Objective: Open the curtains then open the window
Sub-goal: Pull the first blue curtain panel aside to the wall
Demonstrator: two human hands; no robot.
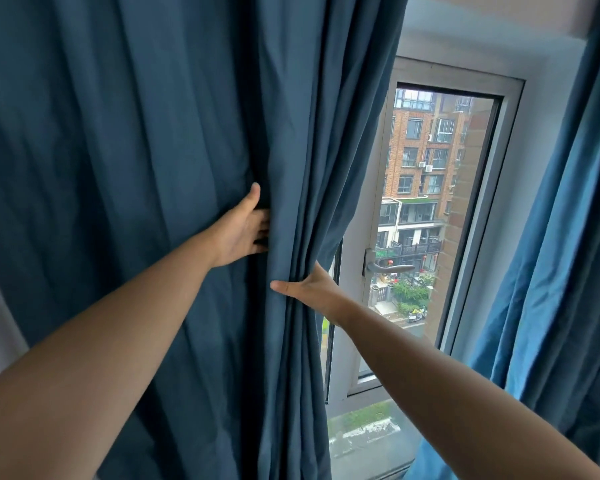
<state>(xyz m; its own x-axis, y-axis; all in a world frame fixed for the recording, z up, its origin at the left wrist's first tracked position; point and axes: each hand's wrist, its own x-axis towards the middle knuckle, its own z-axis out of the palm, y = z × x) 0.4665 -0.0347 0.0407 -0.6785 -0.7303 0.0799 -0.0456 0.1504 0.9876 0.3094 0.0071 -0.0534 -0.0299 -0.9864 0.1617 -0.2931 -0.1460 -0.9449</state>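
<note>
Fingers (262,233) of the left hand (243,230) are curling into a fold of the left curtain (118,150) at the frame's centre, thumb pointing up, gripping the cloth. Just below and to the right, the right hand (310,289) is pinching the same curtain's edge, thumb lying across the front, fingers hiding behind the fabric and probably wrapping it. The window (437,202) is showing at centre right, its handle (390,267) lying level. The right curtain (568,271) is hanging along the right edge.
</note>
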